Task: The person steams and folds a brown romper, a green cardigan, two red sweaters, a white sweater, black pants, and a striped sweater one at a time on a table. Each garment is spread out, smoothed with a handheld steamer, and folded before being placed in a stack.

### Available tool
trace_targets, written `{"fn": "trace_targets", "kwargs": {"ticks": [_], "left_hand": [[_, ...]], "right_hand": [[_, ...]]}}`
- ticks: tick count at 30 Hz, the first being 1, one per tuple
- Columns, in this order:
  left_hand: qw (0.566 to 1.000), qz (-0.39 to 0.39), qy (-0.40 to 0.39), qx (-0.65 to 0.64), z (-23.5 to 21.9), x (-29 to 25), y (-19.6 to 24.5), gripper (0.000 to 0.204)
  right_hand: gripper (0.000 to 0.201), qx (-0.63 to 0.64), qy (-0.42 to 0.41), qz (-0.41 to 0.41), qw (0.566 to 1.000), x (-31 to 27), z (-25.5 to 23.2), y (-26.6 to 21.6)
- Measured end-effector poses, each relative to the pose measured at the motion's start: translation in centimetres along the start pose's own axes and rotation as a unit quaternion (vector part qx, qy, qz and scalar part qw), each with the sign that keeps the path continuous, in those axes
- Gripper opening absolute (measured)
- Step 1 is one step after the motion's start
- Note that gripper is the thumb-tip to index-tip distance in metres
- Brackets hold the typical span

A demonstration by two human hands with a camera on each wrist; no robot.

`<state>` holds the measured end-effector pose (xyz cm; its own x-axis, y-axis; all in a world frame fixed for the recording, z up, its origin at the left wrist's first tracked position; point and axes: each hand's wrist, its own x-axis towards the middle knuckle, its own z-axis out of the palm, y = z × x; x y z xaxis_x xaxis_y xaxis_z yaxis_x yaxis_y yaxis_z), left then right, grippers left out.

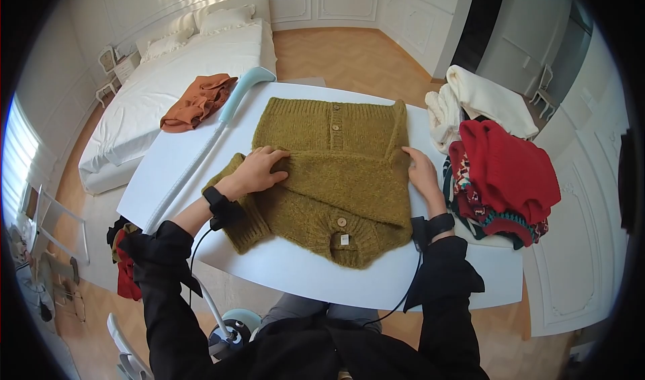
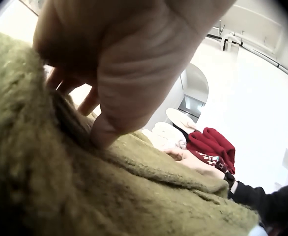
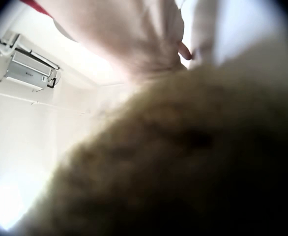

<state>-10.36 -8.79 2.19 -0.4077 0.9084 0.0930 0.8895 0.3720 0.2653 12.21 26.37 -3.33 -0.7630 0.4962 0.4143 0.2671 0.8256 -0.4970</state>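
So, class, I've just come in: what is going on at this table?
A person stands at the white table with a green cardigan spread on it, neck towards them. Their left hand rests on the knit and their right hand touches its side edge. A sleeve seems to lie across the front. A pile of knitwear sits to the right, and an orange garment lies at the far left, beside a pale blue nozzle.
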Motion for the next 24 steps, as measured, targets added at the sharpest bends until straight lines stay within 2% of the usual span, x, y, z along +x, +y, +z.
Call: {"fn": "trace_targets", "kwargs": {"ticks": [2, 4, 5, 6, 7, 8, 9, 10, 11, 15, 16, 17, 18, 20, 21, 22, 24], "left_hand": [[0.999, 0.020, 0.031, -0.002, -0.2, -0.1, 0.7, 0.043], [0.994, -0.011, 0.075, -0.082, -0.9, -0.1, 1.3, 0.032], [0.994, -0.012, 0.075, -0.084, -1.4, -0.2, 1.4, 0.032], [0.983, -0.036, 0.077, -0.160, -1.8, -0.2, 1.6, 0.029], [0.967, -0.060, 0.078, -0.235, -2.1, -0.2, 1.6, 0.027], [0.967, -0.062, 0.077, -0.234, -2.3, -0.2, 1.5, 0.027], [0.943, -0.080, 0.077, -0.314, -2.5, -0.2, 1.2, 0.027], [0.912, -0.097, 0.076, -0.392, -2.6, -0.4, 1.0, 0.027], [0.857, -0.135, 0.081, -0.490, -4.3, -1.2, 3.7, 0.027], [0.857, -0.175, 0.061, -0.480, -4.7, -2.4, 3.2, 0.030], [0.917, -0.163, 0.004, -0.363, -3.8, -2.6, 2.2, 0.033], [0.958, -0.151, -0.055, -0.238, -3.6, -3.2, 1.4, 0.036], [0.957, -0.163, -0.050, -0.236, -3.7, -4.3, 1.3, 0.036], [0.995, -0.036, 0.017, -0.087, -3.6, -6.3, 1.9, 0.045], [0.983, -0.072, 0.001, -0.168, -4.1, -7.3, 2.4, 0.053], [0.983, -0.076, -0.001, -0.166, -4.2, -8.3, 2.4, 0.053], [0.994, 0.034, -0.019, -0.101, -4.3, -10.7, 1.5, 0.060]], "right_hand": [[0.040, 0.005, 0.014, -0.016, 1.000, 0.1, -0.8, -0.1], [0.039, 0.018, 0.042, -0.044, 0.998, 0.5, -1.6, -1.1], [0.038, 0.039, 0.046, -0.078, 0.995, 0.9, -1.4, -2.1], [0.038, 0.039, 0.045, -0.079, 0.995, 1.0, -1.3, -3.5], [0.037, 0.047, 0.010, -0.122, 0.991, 1.0, -1.1, -4.9], [0.035, 0.057, -0.026, -0.165, 0.984, 0.8, -1.0, -5.7], [0.035, 0.059, -0.027, -0.165, 0.984, 0.5, -0.8, -6.2], [0.037, 0.032, -0.080, -0.140, 0.986, 0.1, -0.6, -6.6], [0.039, 0.005, -0.133, -0.115, 0.984, -0.3, -0.4, -6.8], [0.036, -0.018, -0.135, -0.114, 0.984, 0.1, -1.3, -5.8], [0.036, -0.012, -0.140, -0.121, 0.983, 0.1, -1.2, -5.6], [0.035, -0.005, -0.139, -0.122, 0.983, 0.1, -0.9, -5.2], [0.034, 0.003, -0.137, -0.124, 0.983, 0.2, -0.8, -5.2], [0.036, 0.000, -0.146, -0.132, 0.981, 0.3, -0.8, -5.0], [0.037, -0.004, -0.152, -0.122, 0.981, 0.3, -0.8, -5.0], [0.039, -0.009, -0.158, -0.111, 0.981, 0.2, -0.8, -4.9], [0.039, -0.013, -0.162, -0.113, 0.980, 0.1, -0.7, -5.3]]}}
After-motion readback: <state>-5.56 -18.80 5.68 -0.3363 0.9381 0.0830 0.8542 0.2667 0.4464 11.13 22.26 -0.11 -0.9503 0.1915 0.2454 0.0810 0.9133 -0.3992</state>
